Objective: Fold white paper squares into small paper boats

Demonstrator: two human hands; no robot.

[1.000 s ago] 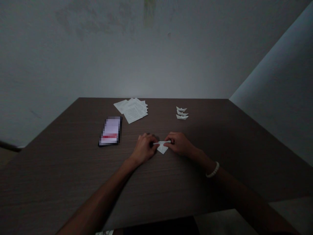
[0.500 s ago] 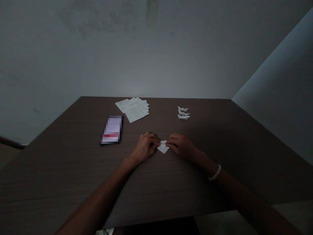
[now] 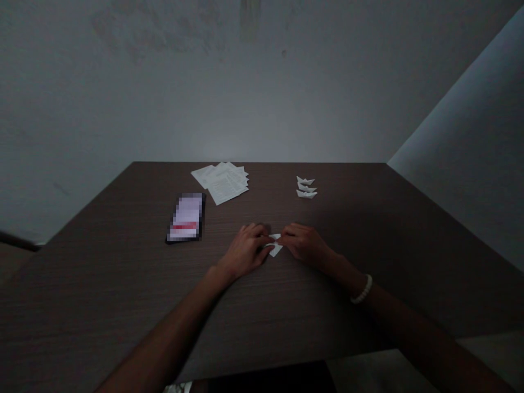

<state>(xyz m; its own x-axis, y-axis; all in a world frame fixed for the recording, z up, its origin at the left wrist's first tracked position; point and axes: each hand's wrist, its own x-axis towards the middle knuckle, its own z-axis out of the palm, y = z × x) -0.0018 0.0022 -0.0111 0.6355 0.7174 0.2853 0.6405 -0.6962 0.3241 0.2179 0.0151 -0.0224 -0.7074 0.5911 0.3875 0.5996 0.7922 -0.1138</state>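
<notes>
A small folded piece of white paper [image 3: 275, 251] lies on the table between my two hands, one corner pointing toward me. My left hand [image 3: 247, 248] covers its left side, with the thumb and fingers closed on that edge. From the other side my right hand [image 3: 303, 241] pinches the upper right part of the paper; its fingertips are close to those of the left. Parts of the paper are hidden under the fingers. Beyond my right hand, three folded paper boats [image 3: 307, 188] stand in a tight row.
A fanned stack of printed paper sheets [image 3: 225, 184] lies at the back left of the brown table [image 3: 262, 316]. Nearer, left of my hands, is a phone [image 3: 186, 217] with a blurred screen. A wall [image 3: 262, 109] rises behind the table's far edge.
My left thumb and fingers have shifted a little to the right over the folded paper, covering more of it. The right hand stays almost in place. The view has tilted very slightly.
</notes>
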